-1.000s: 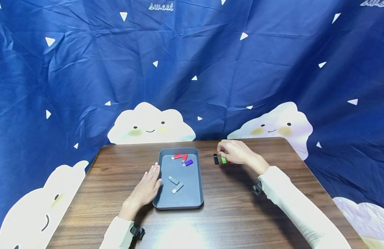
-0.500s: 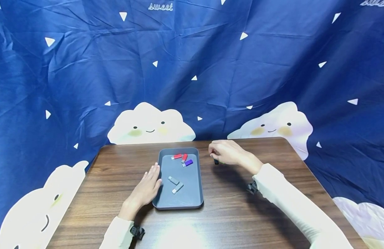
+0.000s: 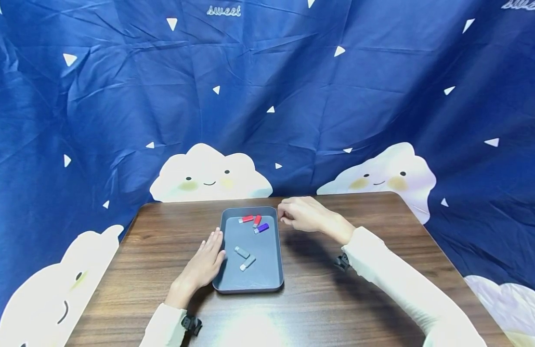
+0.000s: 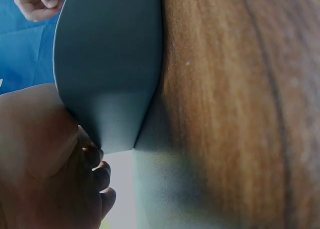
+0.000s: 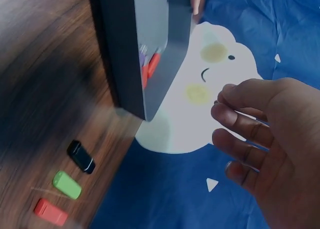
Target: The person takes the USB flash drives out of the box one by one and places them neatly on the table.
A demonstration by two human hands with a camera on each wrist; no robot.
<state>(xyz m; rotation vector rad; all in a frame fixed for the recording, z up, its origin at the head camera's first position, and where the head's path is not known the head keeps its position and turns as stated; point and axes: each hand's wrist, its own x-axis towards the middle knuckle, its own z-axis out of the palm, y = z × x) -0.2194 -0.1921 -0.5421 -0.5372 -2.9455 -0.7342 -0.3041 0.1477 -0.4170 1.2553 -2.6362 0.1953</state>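
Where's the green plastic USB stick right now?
Right wrist view, lower left: the green USB stick lies on the brown wooden table between a black USB stick and a red USB stick.

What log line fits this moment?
left grip touching grey rectangular tray; right grip near tray; hold unclear; black oblong stick, green oblong stick, red oblong stick on brown wooden table

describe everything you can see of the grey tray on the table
The grey tray is a shallow, open-topped rectangle with rounded corners, raised walls and a smooth, plastic-looking surface. It lies flat on the wooden table, its long sides running away from the person. Two red sticks and one purple stick lie toward its far end, two grey sticks nearer. The left hand rests against its left wall.
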